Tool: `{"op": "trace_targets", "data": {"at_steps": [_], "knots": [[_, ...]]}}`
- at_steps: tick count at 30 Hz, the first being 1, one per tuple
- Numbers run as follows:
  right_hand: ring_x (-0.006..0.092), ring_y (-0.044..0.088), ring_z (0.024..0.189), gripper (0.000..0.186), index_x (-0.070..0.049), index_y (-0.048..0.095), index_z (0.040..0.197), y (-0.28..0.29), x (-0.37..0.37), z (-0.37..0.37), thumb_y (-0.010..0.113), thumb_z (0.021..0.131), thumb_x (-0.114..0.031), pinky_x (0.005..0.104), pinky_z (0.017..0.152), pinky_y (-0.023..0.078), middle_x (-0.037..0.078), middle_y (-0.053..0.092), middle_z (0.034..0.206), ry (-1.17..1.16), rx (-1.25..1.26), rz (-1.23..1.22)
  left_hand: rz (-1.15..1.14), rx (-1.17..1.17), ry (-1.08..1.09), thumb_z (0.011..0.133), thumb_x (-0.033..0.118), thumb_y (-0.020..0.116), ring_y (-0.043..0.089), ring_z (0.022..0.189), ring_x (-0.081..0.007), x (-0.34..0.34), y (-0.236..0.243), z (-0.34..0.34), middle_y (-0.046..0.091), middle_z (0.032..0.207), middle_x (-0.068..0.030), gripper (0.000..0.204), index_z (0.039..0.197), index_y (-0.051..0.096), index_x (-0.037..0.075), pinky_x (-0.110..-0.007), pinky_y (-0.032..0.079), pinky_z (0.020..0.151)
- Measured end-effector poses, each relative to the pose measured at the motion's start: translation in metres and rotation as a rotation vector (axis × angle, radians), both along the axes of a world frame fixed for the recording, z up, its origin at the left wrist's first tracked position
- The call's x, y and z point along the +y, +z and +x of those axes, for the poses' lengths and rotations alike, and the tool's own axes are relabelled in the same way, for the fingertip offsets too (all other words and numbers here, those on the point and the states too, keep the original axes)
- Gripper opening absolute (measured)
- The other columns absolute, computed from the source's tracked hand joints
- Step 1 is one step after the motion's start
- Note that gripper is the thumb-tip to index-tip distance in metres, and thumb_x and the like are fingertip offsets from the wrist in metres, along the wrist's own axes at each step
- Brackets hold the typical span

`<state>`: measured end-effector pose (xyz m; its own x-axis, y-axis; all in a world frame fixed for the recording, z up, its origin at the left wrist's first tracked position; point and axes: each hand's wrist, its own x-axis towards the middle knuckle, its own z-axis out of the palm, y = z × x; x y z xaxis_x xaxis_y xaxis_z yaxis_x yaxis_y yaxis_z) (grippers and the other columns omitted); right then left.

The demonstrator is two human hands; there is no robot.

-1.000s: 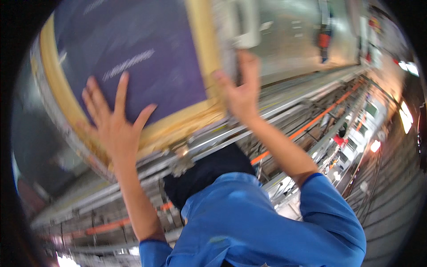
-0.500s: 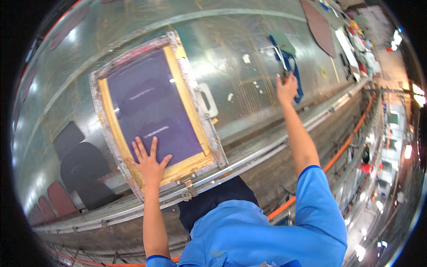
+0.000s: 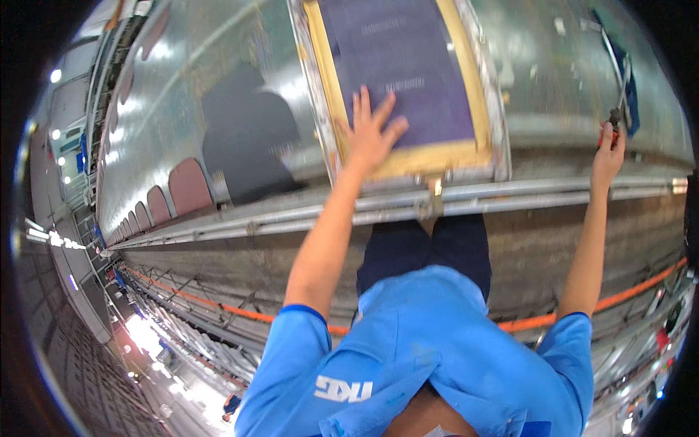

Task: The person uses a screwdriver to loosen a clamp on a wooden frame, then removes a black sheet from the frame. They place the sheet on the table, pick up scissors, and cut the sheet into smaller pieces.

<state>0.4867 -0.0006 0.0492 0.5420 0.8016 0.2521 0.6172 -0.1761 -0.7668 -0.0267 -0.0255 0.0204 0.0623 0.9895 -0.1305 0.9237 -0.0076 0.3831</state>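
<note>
A printing screen (image 3: pixel 378 58), with a purple mesh in a pale wooden border, lies on the long metal table. My left hand (image 3: pixel 373 138) rests on its near left corner, fingers spread over the mesh and the wood. Far to the right, my right hand (image 3: pixel 606 156) is closed around the handle end of a tool (image 3: pixel 614 120). The tool has a dark knob, a red part and slim silvery rods; its exact kind is unclear. Dark blue cloth (image 3: pixel 632 95) lies beside it.
Grey flat pieces (image 3: pixel 247 142) lie left of the screen, with maroon pieces (image 3: pixel 191 183) in a row along the table edge. A metal rail (image 3: pixel 291 220) borders the near edge, with a clamp (image 3: pixel 435 195) at the screen. An orange pipe (image 3: pixel 240 309) runs below.
The view has turned, shifting the screen and both hands rightward in the picture. My left hand is still on the screen's near left corner. My right hand stays at the tool.
</note>
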Motion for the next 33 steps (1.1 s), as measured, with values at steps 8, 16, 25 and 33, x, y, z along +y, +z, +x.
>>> {"op": "trace_targets", "data": {"at_steps": [8,16,25,33], "knots": [[0.0067,0.054,0.071,0.035,-0.003,0.057,0.122,0.012,-0.320,-0.327,0.054,0.101,-0.031,0.0205,0.061,0.043,0.005,0.066,0.092,0.090,0.912,-0.249,0.078,-0.738,0.363,0.101,0.024,0.061,0.064,0.098,-0.0133,-0.074,0.035,-0.132,0.071,0.104,-0.0097,0.034,0.123,0.066,-0.001,-0.028,0.049,0.087],[0.0128,0.061,0.091,0.039,0.003,0.055,0.128,0.000,-0.392,-0.448,0.065,0.095,-0.017,0.0275,0.084,0.048,0.007,0.066,0.102,0.219,0.832,-0.485,-0.005,-0.646,0.406,0.095,0.038,0.066,0.071,0.078,-0.0229,-0.123,0.007,-0.119,0.071,0.076,-0.0133,0.043,0.111,0.065,-0.001,-0.034,0.052,0.075],[0.0215,0.061,0.086,0.048,0.002,0.058,0.134,-0.016,-0.378,-0.460,0.070,0.089,-0.010,0.0297,0.084,0.048,0.013,0.066,0.102,0.378,0.465,-0.421,0.026,-0.422,0.316,0.077,0.055,0.079,0.068,0.071,-0.0279,-0.107,-0.003,-0.107,0.066,0.073,-0.0098,0.071,0.112,0.057,-0.002,-0.040,0.052,0.074],[0.0159,0.059,0.076,0.045,0.002,0.057,0.136,-0.028,-0.382,-0.474,0.066,0.093,-0.006,0.0259,0.071,0.048,0.011,0.067,0.095,0.306,0.660,-0.265,-0.001,-0.805,0.403,0.093,0.036,0.061,0.056,0.077,-0.0140,-0.094,0.008,-0.089,0.065,0.088,-0.0064,0.046,0.110,0.067,-0.006,-0.029,0.045,0.071]]}}
